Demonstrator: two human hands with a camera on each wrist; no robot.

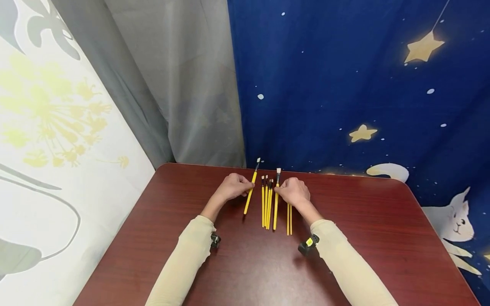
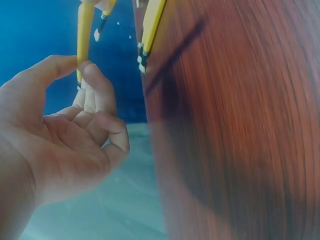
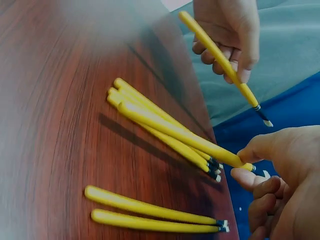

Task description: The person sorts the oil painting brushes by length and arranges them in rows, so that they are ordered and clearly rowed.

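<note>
My left hand pinches a yellow-handled paintbrush between thumb and forefinger, bristles pointing away and the handle raised off the table. Thumb and forefinger of my right hand pinch a second, wider paintbrush near its dark ferrule, its shadow falling on the table in the right wrist view. Between the two hands lies a row of several thinner yellow paintbrushes, side by side. Two more slim paintbrushes lie beneath the right hand, their bristle ends covered by it in the head view.
The brushes lie on a reddish-brown wooden table with rounded back corners. Behind it hang a grey curtain and a blue star-patterned curtain. A white patterned sheet hangs along the left side.
</note>
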